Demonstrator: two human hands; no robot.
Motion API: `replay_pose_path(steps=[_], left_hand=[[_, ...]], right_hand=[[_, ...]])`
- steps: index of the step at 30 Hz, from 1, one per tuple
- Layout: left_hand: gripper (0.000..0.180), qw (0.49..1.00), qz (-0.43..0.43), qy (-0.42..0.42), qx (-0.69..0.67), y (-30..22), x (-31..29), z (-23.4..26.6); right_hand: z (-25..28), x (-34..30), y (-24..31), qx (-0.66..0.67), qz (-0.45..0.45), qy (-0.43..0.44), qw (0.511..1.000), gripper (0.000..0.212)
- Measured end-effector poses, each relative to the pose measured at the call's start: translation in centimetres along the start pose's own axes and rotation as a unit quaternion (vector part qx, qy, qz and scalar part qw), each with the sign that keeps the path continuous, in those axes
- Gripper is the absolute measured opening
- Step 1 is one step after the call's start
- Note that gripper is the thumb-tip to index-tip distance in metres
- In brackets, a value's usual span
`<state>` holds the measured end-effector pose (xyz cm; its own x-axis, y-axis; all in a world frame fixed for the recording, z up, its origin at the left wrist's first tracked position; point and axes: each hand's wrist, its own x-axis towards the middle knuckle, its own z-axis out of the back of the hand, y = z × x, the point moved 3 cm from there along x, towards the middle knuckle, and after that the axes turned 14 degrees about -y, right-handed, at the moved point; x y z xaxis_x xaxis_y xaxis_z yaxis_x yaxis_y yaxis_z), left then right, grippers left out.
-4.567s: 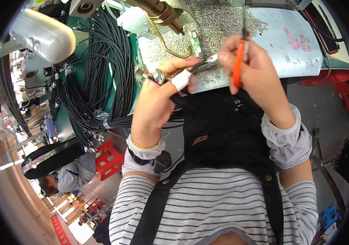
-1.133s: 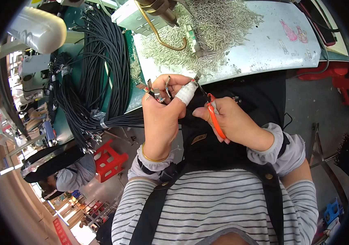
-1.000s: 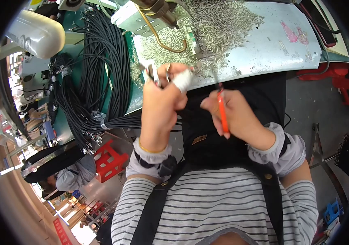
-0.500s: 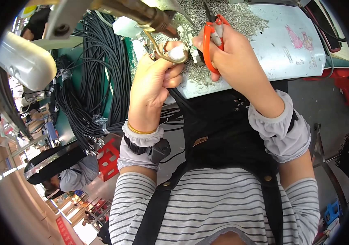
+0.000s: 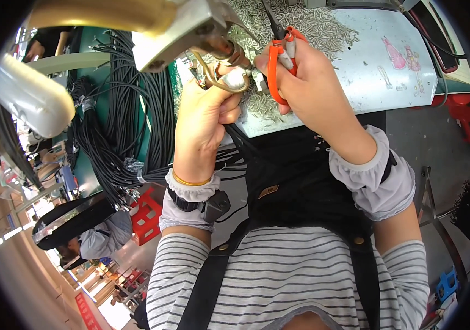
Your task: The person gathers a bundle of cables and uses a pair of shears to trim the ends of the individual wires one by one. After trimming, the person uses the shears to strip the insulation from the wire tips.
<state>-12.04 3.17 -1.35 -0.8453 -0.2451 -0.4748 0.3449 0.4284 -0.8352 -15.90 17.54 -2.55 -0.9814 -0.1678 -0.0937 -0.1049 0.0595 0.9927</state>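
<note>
My left hand [image 5: 205, 113] is closed at the small metal fixture, gripping a black cable [image 5: 238, 135] that trails down below its fingers. A bent brass-coloured rod [image 5: 208, 71] curves in front of its fingertips. My right hand [image 5: 314, 82] is wrapped round orange-handled snips [image 5: 273, 71], their dark narrow blades pointing away from me. Its thumb and forefinger reach to the metal fixture [image 5: 258, 81], close to the left fingertips; whatever they touch there is hidden. Just above the left fingers is the tip of a machine head [image 5: 229, 52].
Many small metal pins [image 5: 323, 27] lie heaped on a pale sheet [image 5: 369, 71]. Bundles of black cables [image 5: 128, 104] spread over the green table at left. A white lamp-like housing [image 5: 34, 96] juts in. Red stools [image 5: 147, 214] stand below; another person sits at far left.
The machine's arm has swung down and to the right, and its tip is now lower, at the fixture. My right hand has shifted slightly left with the snips. The left hand has barely moved.
</note>
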Motion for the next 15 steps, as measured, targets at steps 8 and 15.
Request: replay_pose_path(steps=[8,15], left_hand=[[0.016,0.999,0.013,0.035,-0.029,-0.4,-1.5,0.0],[0.022,0.994,-0.072,-0.083,0.022,0.6,-5.4,0.7]], right_hand=[[0.1,-1.0,0.1,0.045,-0.016,0.004,0.999,0.011],[4.5,-2.8,1.4,0.079,0.005,-0.066,0.995,0.01]])
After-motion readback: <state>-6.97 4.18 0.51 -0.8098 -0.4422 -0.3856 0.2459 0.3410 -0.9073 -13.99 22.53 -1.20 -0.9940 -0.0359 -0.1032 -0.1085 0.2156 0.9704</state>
